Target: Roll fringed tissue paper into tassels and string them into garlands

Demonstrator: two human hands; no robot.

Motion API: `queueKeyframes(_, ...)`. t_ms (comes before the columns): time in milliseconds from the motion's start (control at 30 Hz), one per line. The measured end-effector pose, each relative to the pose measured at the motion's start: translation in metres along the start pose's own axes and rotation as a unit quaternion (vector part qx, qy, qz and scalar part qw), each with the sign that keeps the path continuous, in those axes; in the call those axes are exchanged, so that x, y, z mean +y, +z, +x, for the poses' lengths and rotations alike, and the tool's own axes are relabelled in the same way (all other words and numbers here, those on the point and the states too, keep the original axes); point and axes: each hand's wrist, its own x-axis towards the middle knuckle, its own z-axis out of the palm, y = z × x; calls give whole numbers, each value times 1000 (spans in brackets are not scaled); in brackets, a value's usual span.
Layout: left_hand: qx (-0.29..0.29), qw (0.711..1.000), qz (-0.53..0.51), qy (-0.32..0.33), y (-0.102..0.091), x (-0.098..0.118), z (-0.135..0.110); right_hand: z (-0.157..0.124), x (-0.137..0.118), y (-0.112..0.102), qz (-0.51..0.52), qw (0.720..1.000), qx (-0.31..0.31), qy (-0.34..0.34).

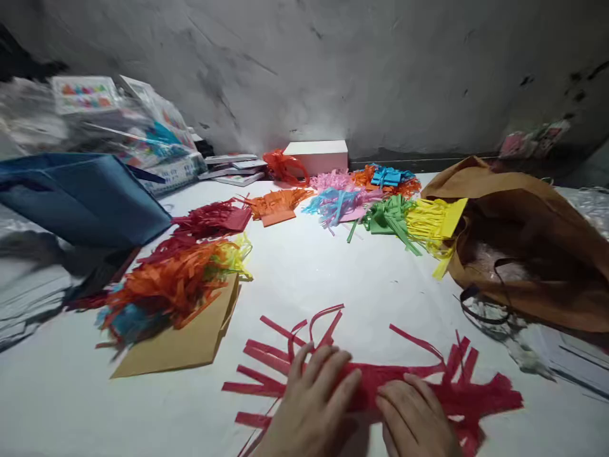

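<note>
Item: red fringed paper, one, on the bench, to the right of the tan folder.
Axis: long, crosswise to the person; one cut fringe points toward the folder, the other away from it.
Left hand: on the end nearer the folder, fingers slightly apart.
Right hand: farther from the folder, fingers together, curled over the band. Pinch beneath: cannot tell.
Step, seemingly: folding or smoothing the middle band.
Next move calls for: even pressure, strips kept free.

We had our left hand and right hand upon the red paper, above the white table.
</note>
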Motion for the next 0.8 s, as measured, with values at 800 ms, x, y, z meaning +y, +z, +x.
queueKeyframes(800, -143, 973, 37, -179, 8, -5, 3, 20, -6, -6, -64, 994, -73, 52)
